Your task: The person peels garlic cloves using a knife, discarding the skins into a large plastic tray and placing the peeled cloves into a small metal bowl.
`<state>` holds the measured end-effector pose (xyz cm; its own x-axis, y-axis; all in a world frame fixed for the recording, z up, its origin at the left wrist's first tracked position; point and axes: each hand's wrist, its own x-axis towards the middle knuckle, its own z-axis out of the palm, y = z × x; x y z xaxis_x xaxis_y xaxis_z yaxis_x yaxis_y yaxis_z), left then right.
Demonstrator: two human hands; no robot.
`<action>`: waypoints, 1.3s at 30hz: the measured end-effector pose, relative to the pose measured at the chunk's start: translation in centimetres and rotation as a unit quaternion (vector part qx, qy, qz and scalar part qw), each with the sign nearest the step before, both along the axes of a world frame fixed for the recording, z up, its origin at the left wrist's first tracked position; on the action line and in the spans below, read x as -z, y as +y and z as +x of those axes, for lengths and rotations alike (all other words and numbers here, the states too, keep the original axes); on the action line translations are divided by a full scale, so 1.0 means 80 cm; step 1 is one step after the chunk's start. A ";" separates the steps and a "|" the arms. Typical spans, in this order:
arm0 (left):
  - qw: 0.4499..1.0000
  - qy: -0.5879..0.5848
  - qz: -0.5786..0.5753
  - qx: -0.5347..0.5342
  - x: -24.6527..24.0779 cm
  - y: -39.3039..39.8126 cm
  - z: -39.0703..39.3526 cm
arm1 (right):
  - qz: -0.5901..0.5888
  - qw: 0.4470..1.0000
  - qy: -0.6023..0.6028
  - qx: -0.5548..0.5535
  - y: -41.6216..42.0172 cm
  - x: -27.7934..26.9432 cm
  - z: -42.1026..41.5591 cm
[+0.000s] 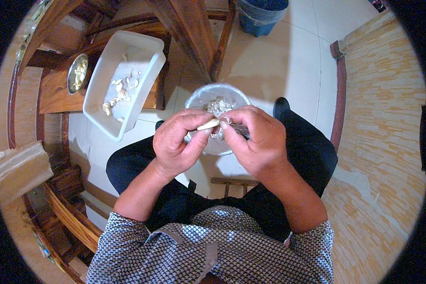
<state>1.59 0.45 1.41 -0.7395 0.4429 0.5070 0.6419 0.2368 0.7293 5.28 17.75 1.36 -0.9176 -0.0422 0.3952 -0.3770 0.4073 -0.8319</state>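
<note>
A pale, mostly bare garlic clove (208, 124) is pinched between the thumb and fingers of my left hand (179, 142). My right hand (258, 136) grips the clove's right end with thumb and forefinger, where a bit of thin skin shows. Both hands are over a round waste bin (197, 94) lined with clear plastic, standing between my legs. Papery garlic skins (220, 105) lie inside it, partly hidden by my hands.
At left, a white plastic tub (127, 120) with unpeeled cloves (122, 93) overhangs a wooden bench (56, 92). Beside it stands a metal bowl (69, 80) of peeled cloves (79, 74). A blue bin (261, 21) is ahead, beyond a wooden table leg (188, 32); a patterned wall (380, 106) rises at right.
</note>
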 end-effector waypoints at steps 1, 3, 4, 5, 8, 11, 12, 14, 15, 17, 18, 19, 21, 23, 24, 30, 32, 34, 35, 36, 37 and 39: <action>1.000 0.012 -0.005 -0.004 0.001 0.000 0.000 | 0.017 1.000 -0.002 0.004 0.000 -0.001 0.000; 1.000 0.022 -0.009 -0.008 0.002 0.000 0.000 | 0.050 0.999 -0.007 0.013 -0.001 -0.003 0.000; 1.000 0.020 -0.009 -0.008 0.002 0.000 0.000 | 0.041 0.999 -0.011 0.015 -0.001 -0.003 0.001; 1.000 0.018 -0.008 -0.008 0.002 0.000 0.000 | 0.031 0.999 -0.015 0.017 -0.002 -0.001 0.001; 1.000 0.021 -0.018 -0.012 0.006 -0.002 -0.001 | 0.001 0.999 -0.033 0.023 -0.003 0.001 0.002; 0.999 -0.033 0.006 -0.037 0.011 -0.003 0.003 | -0.028 0.997 -0.069 0.023 -0.005 -0.003 0.004; 0.999 -0.033 0.005 -0.035 0.011 -0.004 0.003 | -0.037 0.996 -0.083 0.023 -0.005 -0.005 0.005; 0.999 -0.035 0.003 -0.031 0.013 -0.006 0.000 | -0.049 0.992 -0.114 0.028 -0.003 -0.013 0.006; 0.998 -0.047 0.016 -0.030 0.015 -0.007 0.001 | -0.055 0.989 -0.131 0.032 -0.002 -0.014 0.007; 0.996 -0.071 0.042 -0.027 0.019 -0.007 0.001 | -0.068 0.990 -0.123 0.027 0.000 -0.011 0.005; 0.997 -0.067 0.034 -0.023 0.019 -0.007 0.001 | -0.074 0.990 -0.120 0.025 0.001 -0.008 0.005; 0.997 -0.063 0.027 -0.019 0.018 -0.007 0.001 | -0.072 0.991 -0.111 0.027 0.001 -0.006 0.005; 0.999 -0.040 0.006 -0.016 0.015 -0.007 0.001 | -0.068 0.993 -0.095 0.031 -0.001 -0.004 0.004; 1.000 -0.002 -0.022 -0.020 0.011 -0.006 0.000 | -0.050 0.993 -0.099 0.024 -0.001 -0.002 0.003; 1.000 0.000 -0.024 -0.014 0.009 -0.005 0.000 | -0.042 0.994 -0.101 0.021 -0.001 -0.001 0.003; 0.999 0.007 -0.037 0.002 0.007 -0.004 0.000 | 0.015 0.998 -0.061 0.025 -0.002 0.002 0.002; 0.999 0.009 -0.039 -0.002 0.008 -0.004 0.001 | 0.035 0.997 -0.058 0.025 -0.003 -0.002 0.002; 0.999 0.016 -0.043 -0.007 0.007 -0.003 0.001 | 0.023 0.998 -0.060 0.026 -0.003 -0.004 0.003; 0.999 0.019 -0.045 -0.010 0.007 -0.002 0.001 | 0.000 0.997 -0.065 0.028 -0.003 -0.003 0.004; 0.999 0.022 -0.043 -0.012 0.006 -0.002 0.001 | -0.022 0.997 -0.070 0.029 -0.003 -0.003 0.004; 0.999 0.025 -0.041 -0.014 0.007 -0.002 0.000 | -0.028 0.996 -0.074 0.031 -0.004 -0.003 0.005; 1.000 0.003 -0.028 -0.015 0.009 -0.003 0.000 | -0.040 0.995 -0.080 0.034 -0.004 -0.002 0.006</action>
